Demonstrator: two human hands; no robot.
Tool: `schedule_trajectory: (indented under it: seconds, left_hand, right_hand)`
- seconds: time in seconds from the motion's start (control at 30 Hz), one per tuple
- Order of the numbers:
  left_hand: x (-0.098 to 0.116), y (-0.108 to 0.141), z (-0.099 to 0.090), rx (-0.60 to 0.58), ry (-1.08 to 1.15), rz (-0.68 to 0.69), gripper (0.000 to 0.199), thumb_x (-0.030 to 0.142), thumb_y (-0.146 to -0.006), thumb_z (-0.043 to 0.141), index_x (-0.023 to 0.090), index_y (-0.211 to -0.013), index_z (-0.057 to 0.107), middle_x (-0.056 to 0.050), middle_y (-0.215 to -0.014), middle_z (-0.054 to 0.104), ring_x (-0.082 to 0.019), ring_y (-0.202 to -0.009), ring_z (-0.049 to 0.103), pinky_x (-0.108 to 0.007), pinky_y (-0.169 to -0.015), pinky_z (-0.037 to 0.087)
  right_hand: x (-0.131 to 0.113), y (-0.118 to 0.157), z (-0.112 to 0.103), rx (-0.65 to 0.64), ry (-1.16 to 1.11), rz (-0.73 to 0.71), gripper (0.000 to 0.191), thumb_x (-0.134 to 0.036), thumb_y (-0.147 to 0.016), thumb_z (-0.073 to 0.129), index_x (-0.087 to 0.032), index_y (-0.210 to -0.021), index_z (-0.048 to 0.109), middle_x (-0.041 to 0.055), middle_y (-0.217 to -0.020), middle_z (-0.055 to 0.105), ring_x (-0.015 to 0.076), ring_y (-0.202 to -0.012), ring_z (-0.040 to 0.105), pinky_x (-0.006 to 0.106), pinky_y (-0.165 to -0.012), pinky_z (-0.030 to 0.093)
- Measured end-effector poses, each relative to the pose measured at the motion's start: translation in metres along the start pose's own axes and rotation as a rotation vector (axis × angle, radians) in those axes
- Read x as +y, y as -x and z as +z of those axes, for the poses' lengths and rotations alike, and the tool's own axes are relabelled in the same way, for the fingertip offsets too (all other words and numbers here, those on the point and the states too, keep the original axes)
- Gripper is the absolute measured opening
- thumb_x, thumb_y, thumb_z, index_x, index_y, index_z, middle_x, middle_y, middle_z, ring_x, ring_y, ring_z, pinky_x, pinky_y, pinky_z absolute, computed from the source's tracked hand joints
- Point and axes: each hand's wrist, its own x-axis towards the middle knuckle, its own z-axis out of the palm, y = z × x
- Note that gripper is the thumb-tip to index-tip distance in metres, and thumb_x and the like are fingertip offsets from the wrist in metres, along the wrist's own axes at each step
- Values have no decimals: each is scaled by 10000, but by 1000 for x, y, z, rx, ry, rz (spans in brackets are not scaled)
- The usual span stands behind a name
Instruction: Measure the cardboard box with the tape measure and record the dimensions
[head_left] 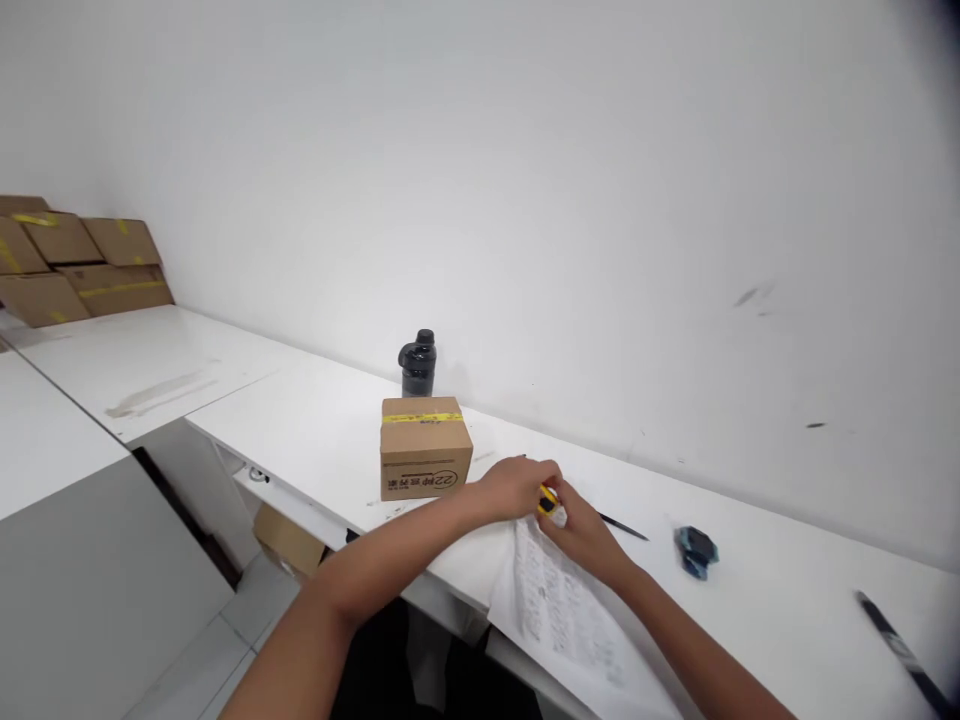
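Note:
My left hand [517,487] and my right hand [576,522] meet over the white table [330,420], fingers curled in on a small yellow-and-black object [549,500]. Most of that object is hidden by the fingers, so its kind does not show. Beneath my right hand and forearm lie white sheets of paper [559,610] covered in handwriting, reaching past the table's front edge. A taped cardboard box [425,450] stands just beyond my left forearm. Behind my right wrist, a thin black pen-like stick [624,527] lies on the tabletop.
A dark shaker bottle [418,362] stands behind the box. To the right lie a small dark-blue object [696,552] and a long black strip [900,648]. Stacked cartons [112,265] fill the far left corner. A white wall [525,200] runs along the back; another carton [289,538] sits below the table.

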Motion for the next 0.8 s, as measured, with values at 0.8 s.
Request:
schedule_trajectory:
  seconds: [0.8]
  left_hand:
    - [-101, 131, -168, 455, 408, -731, 817, 659, -652, 694, 189, -1276, 453, -167, -1281, 559, -259, -1103, 533, -345, -828, 457]
  right_hand:
    - [-81, -144, 2, 159, -403, -234, 355, -435, -840, 611, -306, -1167, 659, 48, -1238, 587, 242, -1146, 548, 419, -976, 463]
